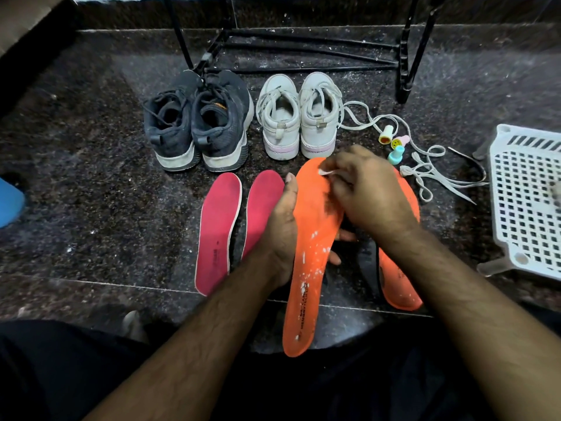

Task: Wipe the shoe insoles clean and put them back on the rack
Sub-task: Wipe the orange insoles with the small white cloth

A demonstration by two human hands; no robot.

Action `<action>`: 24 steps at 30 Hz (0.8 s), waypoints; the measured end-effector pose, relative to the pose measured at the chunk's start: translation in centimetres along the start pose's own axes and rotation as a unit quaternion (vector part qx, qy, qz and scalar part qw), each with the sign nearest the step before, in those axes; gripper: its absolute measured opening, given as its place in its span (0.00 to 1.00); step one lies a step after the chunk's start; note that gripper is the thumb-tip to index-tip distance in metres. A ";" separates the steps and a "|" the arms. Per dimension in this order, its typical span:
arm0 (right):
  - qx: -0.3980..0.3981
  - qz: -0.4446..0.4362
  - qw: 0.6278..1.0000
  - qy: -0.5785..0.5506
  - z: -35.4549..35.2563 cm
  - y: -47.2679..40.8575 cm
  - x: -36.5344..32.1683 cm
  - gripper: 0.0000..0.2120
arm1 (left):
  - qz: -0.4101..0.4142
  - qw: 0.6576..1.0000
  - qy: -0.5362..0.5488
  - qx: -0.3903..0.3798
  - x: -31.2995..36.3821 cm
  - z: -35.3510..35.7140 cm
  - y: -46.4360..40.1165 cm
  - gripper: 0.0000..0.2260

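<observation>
The person's left hand point(280, 226) holds an orange insole point(309, 253) up off the floor. The thumb lies along the insole's left edge and the other fingers curl round behind it, with their tips peeking out on the right side. The insole has little white spots on it.

The right hand point(361, 196) sits on the far end of that insole. Its fingers are bent and pinch a small white wipe point(326, 172) against the orange top.

A second orange insole point(400, 268) lies on the dark floor point(91, 208) just to the right, partly hidden under the right arm. Two pink insoles point(217, 232) lie side by side on the floor to the left, the right one partly hidden behind the left hand.

Farther away stand a pair of dark shoes point(197, 123) on the left and a pair of white shoes point(299, 117) on the right. Behind them is the black rack point(303, 53).

White laces point(431, 174) lie loose on the right, near three small bright bottles point(394, 144). A white plastic basket point(528, 202) lies at the far right edge.
</observation>
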State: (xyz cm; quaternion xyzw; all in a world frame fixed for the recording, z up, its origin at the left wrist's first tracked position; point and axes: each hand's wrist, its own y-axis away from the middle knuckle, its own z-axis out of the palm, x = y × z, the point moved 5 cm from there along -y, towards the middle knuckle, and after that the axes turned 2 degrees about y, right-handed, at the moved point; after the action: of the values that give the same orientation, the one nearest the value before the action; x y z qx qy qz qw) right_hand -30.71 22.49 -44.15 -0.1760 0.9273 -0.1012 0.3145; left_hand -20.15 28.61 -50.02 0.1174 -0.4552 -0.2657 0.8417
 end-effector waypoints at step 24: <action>-0.062 -0.109 0.992 -0.028 0.8 1.2 -3.4 0.13 | 0.013 0.999 0.043 0.029 0.4 -0.4 0.2 0.36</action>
State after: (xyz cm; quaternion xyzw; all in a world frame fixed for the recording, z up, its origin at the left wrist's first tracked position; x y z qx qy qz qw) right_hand -27.98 24.83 -43.24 -0.2978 0.8980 -0.0719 0.3158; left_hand -19.59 28.56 -49.87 0.1473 -0.4273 -0.2365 0.8601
